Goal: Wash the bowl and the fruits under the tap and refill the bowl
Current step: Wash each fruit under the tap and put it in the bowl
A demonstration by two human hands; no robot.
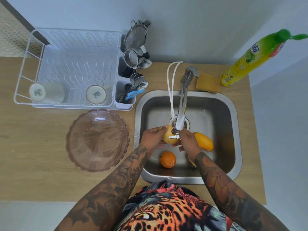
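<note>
Rinsing step: pale fruit (170,138) clamped between left hand (152,136) and right hand (188,139) beneath tap (182,107); next, transfer toward bowl (97,140) at 9 o'clock.

1 bowl (97,140), 4 fruits (168,159), 2 cups (46,92), 1 sponge (207,83), 1 soap btl (250,61).

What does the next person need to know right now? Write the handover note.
Left hand and right hand: both closed around a pale yellow fruit, held under the tap over the sink.
In the sink: an orange, a long yellow-orange fruit, and what looks like a banana tip beside the right forearm.
Pink bowl: on the counter left of the sink, with no fruit in it.
Done: fruits are out of the bowl; the orange looks wet.
Left: finish rinsing the fruits, then refill the bowl. Whether the bowl is washed cannot be told.
</note>
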